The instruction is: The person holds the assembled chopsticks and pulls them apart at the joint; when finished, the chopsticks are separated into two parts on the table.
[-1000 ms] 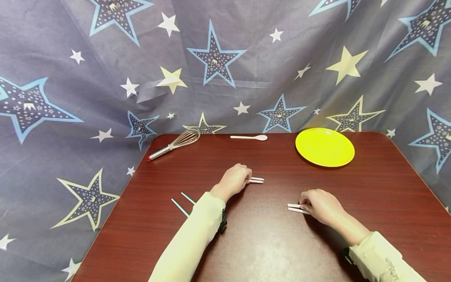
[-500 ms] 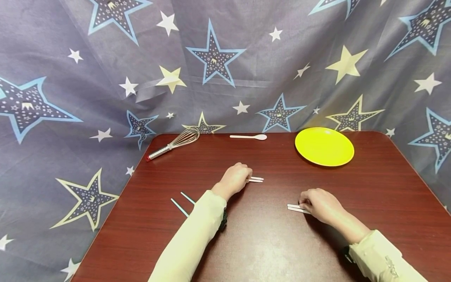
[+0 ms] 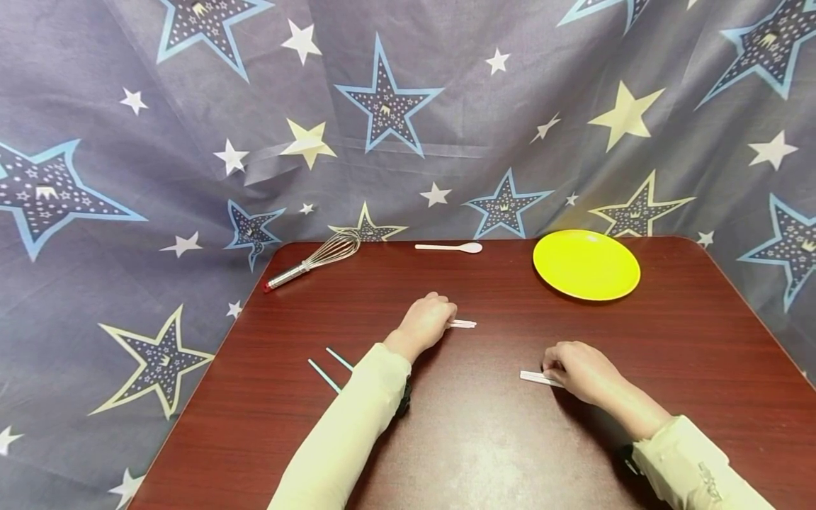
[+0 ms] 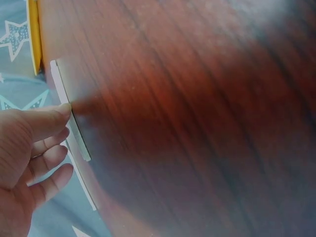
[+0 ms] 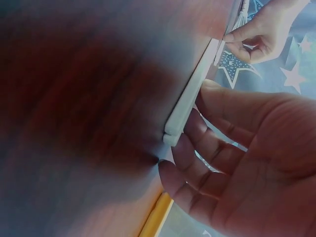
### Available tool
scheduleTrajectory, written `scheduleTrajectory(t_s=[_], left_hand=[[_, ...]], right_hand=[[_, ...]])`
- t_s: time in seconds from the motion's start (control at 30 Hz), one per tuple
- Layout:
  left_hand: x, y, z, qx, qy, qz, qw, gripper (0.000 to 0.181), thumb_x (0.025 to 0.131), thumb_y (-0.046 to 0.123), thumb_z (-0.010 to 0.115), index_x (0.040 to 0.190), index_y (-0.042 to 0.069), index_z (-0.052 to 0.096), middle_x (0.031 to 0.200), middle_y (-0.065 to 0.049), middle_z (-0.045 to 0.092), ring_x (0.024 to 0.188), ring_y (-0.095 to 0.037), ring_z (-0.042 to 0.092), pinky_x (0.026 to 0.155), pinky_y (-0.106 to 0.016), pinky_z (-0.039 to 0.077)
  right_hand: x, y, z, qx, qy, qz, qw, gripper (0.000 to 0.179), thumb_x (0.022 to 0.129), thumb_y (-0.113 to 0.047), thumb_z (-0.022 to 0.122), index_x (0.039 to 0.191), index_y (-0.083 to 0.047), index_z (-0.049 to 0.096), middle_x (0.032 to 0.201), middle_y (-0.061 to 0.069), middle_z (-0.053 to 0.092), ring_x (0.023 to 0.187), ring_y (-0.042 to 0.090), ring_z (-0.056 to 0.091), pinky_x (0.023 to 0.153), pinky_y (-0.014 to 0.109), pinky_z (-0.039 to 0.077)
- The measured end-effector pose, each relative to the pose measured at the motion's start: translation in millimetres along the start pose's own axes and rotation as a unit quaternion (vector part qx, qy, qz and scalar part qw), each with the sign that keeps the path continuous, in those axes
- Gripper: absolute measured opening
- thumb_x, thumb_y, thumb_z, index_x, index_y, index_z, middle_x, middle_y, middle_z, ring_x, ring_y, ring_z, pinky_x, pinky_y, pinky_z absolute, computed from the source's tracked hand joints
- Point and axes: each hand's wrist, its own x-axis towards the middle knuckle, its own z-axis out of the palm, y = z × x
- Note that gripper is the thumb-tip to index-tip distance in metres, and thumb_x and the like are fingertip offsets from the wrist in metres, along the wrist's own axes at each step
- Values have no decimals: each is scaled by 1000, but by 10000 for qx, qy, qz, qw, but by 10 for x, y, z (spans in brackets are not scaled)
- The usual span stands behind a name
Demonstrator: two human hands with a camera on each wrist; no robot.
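Note:
Near the middle of the table, my left hand (image 3: pixel 426 322) pinches a pair of white chopsticks (image 3: pixel 463 324) between thumb and fingers; their ends stick out to the right. In the left wrist view, one chopstick (image 4: pixel 80 136) of that pair lies under the thumb tip and the other runs farther down beside it. Lower and to the right, my right hand (image 3: pixel 580 372) pinches a second pair of white chopsticks (image 3: pixel 535 377), which point left. The right wrist view shows this pair (image 5: pixel 190 96) lying side by side close over the tabletop.
Two light blue chopsticks (image 3: pixel 325 376) lie apart on the brown table (image 3: pixel 484 439), partly hidden by the left sleeve. Along the back are a whisk (image 3: pixel 319 258), a white spoon (image 3: pixel 449 247) and a yellow plate (image 3: pixel 586 265). A star-patterned cloth (image 3: pixel 408 177) hangs behind.
In each hand the two white chopsticks have drawn together, so the gap between them has closed. Both hands stay nearly in place.

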Motion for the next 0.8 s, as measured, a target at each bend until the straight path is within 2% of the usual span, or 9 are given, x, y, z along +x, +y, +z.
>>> scheduleTrajectory(t_s=[0.4,0.63,0.8], left_hand=[[33,6,45,177,24,-124,9998,14,79,11,74,72,17,63,76,2,62,76,-22,57,61,-32,48],[19,15,30,259,19,-244,9994,14,85,15,70,74,18,62,77,2,62,78,-22,58,63,-33,49],[-23,10,-9,128,35,-331,9994,13,83,19,74,77,18,63,79,3,63,79,-21,58,64,-33,49]], right_hand=[[-3,-19,1,13,-121,60,9999,16,77,-7,77,72,-17,65,66,-10,53,61,9,46,58,32,41],[-6,-15,21,61,-68,76,9999,16,78,-9,77,73,-18,64,66,-10,51,61,9,46,58,32,40],[-7,-20,26,39,-74,82,9999,15,80,-12,76,74,-19,65,68,-10,53,63,10,48,59,33,42]])
